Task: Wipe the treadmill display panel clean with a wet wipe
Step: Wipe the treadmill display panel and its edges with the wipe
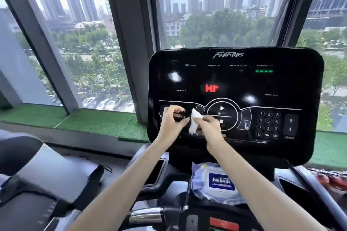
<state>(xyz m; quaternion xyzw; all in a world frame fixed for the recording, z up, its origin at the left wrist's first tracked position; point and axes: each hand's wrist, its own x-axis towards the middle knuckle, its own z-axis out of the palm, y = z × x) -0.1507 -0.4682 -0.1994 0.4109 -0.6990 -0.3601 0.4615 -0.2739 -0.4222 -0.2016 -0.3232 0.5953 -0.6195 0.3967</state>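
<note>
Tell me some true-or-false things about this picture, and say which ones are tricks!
1. The right hand holds a crumpled white wet wipe. True.
2. The glossy black treadmill display panel shows blue letters. False: red letters "Hr" glow on it.
3. The blue-labelled wet wipe pack lies below the panel. True.
4. The left hand rests on a handlebar. False: it is up at the panel, beside the wipe.

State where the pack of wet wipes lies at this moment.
In the head view, the pack of wet wipes lies low and right of centre on the treadmill's console shelf, just below the display panel and above the red button.
</note>
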